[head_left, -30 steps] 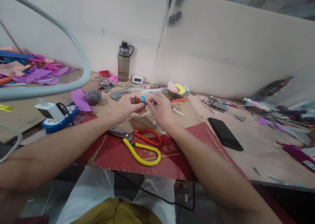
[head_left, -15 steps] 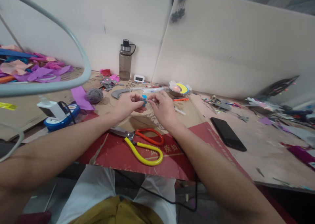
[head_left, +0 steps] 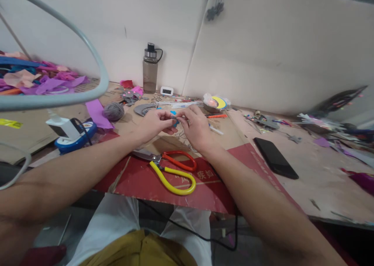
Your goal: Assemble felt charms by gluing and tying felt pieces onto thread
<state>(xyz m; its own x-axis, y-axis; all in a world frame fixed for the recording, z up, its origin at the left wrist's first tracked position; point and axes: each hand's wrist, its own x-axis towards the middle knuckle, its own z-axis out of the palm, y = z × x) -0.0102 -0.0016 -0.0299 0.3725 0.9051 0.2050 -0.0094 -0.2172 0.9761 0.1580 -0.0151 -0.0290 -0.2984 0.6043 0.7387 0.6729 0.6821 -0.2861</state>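
Observation:
My left hand [head_left: 156, 124] and my right hand [head_left: 196, 127] meet above the brown cardboard at the middle of the table. Both pinch a small blue and grey piece [head_left: 174, 119] between their fingertips. What the piece is I cannot make out. Scissors with one red and one yellow handle [head_left: 171, 169] lie closed on the red board [head_left: 137, 182] just in front of my hands.
A grey yarn ball [head_left: 113, 111], a dark water bottle [head_left: 149, 68] and a small white clock [head_left: 166, 90] stand behind my hands. A black phone [head_left: 275, 157] lies to the right. Purple paper scraps [head_left: 41, 81] pile up at the far left, beside a blue-and-white device [head_left: 73, 133]. A grey tube [head_left: 87, 51] arcs overhead.
Both hands stay pinched on the small piece, with only slight finger shifts. The camera has tilted a little, so everything sits slightly further right and lower.

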